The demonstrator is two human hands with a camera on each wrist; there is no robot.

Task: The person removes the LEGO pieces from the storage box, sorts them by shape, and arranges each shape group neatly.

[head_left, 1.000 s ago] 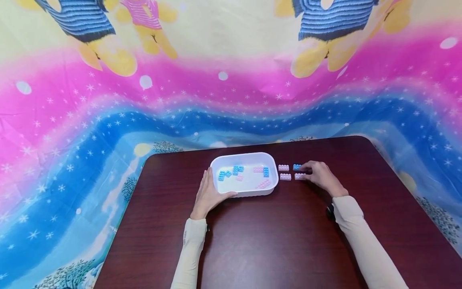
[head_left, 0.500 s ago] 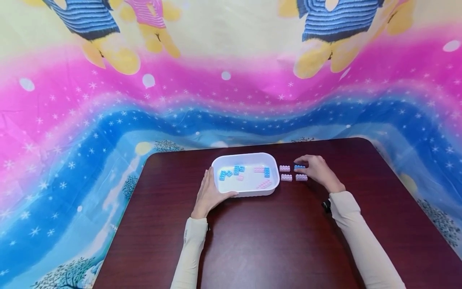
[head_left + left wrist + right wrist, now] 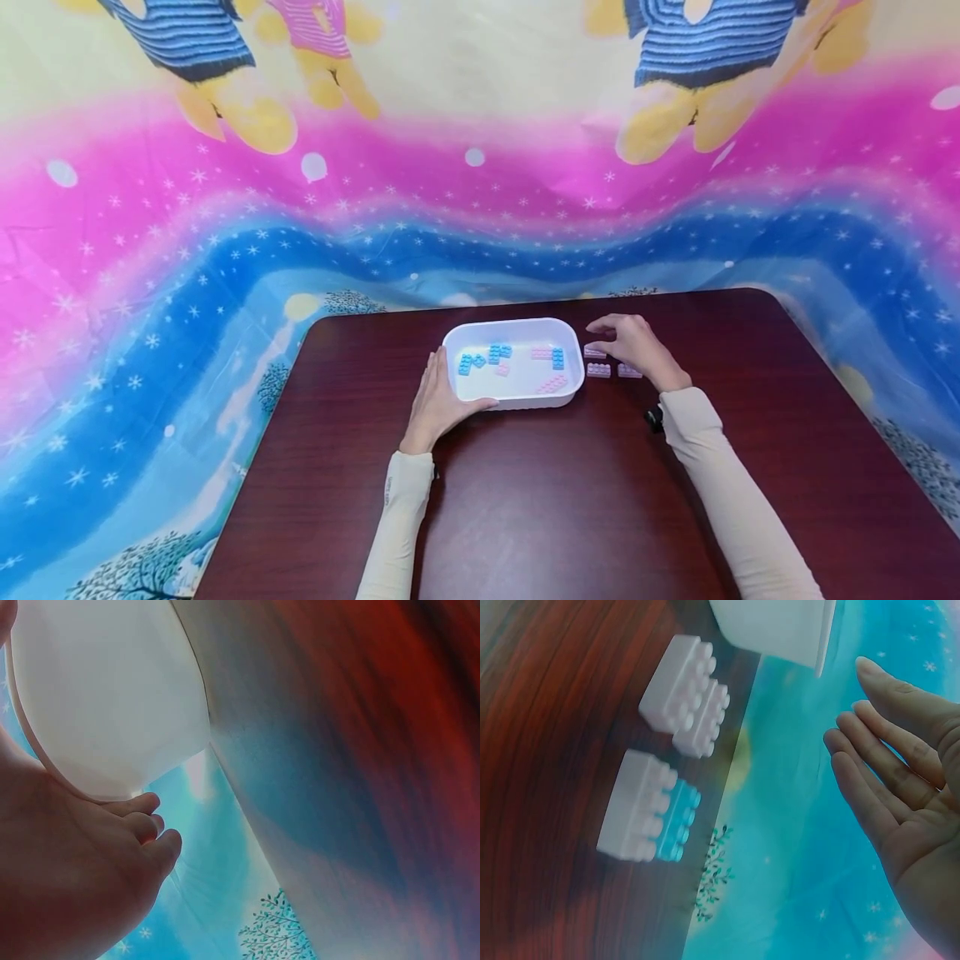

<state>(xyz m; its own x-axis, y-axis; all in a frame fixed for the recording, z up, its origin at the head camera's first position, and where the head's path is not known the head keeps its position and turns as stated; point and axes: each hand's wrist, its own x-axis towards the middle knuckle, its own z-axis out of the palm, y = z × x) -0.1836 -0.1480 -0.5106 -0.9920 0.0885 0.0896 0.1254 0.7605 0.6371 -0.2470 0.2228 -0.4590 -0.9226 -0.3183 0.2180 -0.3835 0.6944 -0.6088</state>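
Observation:
A white plastic box (image 3: 517,402) stands near the table's far edge, with pink and blue toy building bricks inside. My left hand (image 3: 433,410) holds its near-left corner, fingers along the left end and thumb on the front wall. Just right of the box, my right hand (image 3: 637,348) hovers over loose bricks and holds nothing; its fingers look relaxed in the right wrist view. Below it lie pink bricks, the front-left one (image 3: 598,370) fully visible and the front-right one (image 3: 628,372) partly covered. A blue brick (image 3: 678,822) sits behind a pink brick (image 3: 632,806) in the right wrist view.
The dark wooden table (image 3: 540,492) has rounded far corners. A printed cloth (image 3: 420,200) with snowflakes and bears hangs behind it.
My right hand has moved left, from beside the blue brick to over the left-hand pink bricks. The blue brick is now hidden in the head view. My left hand stays on the box.

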